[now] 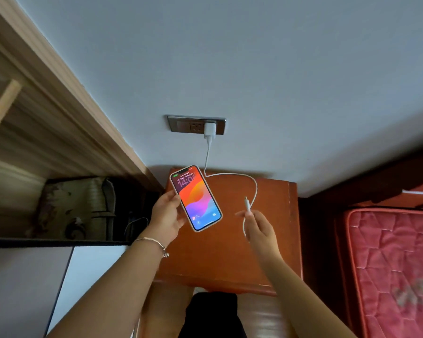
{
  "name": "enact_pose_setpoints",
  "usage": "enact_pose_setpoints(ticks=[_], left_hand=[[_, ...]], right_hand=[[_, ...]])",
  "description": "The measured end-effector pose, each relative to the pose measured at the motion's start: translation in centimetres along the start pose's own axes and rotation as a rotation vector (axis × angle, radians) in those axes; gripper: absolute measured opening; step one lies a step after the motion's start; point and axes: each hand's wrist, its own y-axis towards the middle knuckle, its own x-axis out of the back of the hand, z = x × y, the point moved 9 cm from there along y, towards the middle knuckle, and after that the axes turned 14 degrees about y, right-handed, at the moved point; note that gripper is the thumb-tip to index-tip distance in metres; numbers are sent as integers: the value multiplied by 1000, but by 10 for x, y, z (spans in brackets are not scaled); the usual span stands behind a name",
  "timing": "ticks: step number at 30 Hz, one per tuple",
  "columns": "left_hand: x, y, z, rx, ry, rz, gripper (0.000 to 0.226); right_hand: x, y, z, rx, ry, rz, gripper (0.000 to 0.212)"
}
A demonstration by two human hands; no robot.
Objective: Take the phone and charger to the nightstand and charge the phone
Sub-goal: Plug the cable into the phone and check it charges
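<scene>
My left hand holds the phone by its left edge above the nightstand; the screen is lit with a colourful lock screen. The white charger is plugged into the wall socket above the nightstand. Its white cable loops down over the nightstand top to my right hand. That hand pinches the cable just below the plug end, which points up, a little to the right of the phone and apart from it.
A wooden shelf unit with a patterned bag stands to the left. A red mattress lies to the right of the nightstand. A white cabinet front is at the lower left.
</scene>
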Motion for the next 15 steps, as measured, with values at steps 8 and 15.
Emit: enact_pose_setpoints(ticks=[8, 15], left_hand=[[-18, -19, -28, -18, -29, 54, 24], [-29, -25, -43, -21, -35, 87, 19]], right_hand=[[-5, -20, 16, -8, 16, 59, 35], [-19, -29, 11, -169, 207, 142, 40]])
